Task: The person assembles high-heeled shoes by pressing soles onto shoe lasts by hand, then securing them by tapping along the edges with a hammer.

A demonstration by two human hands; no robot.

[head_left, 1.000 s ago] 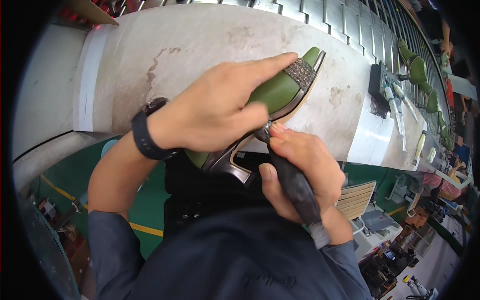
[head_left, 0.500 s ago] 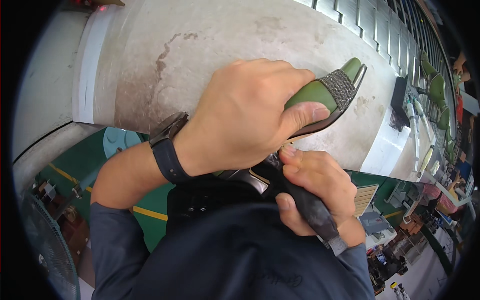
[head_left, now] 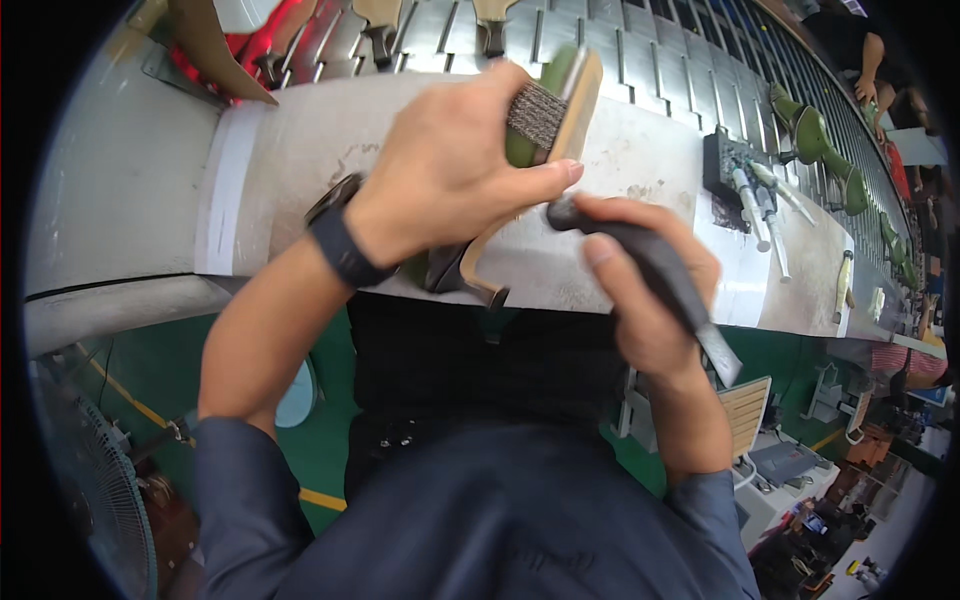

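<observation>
My left hand (head_left: 445, 160) is closed around a high-heeled shoe (head_left: 537, 118) on a green shoe last. A glittery dark strap crosses the toe end, and the tan sole (head_left: 577, 112) is turned to the right. The heel end shows below my left wrist; my hand hides the shoe's middle. Gripped in my right hand (head_left: 640, 325) is a dark-handled tool (head_left: 655, 262). Its rounded dark end lies close to my left thumb, and its flat metal end points down toward me. Slight blur hides whether tool and shoe touch.
Beneath my hands runs a stained pale worktop (head_left: 640, 165). A black holder (head_left: 722, 165) with several pens or brushes stands to the right. Beyond is a metal slat conveyor (head_left: 590, 50) carrying shoes on lasts. A fan (head_left: 95, 490) stands lower left. Another person's arm (head_left: 870, 65) shows far right.
The shoe has been lifted away from me and tilted, so its tan sole now shows. My right hand with the tool has shifted up and right, and its grip has loosened somewhat.
</observation>
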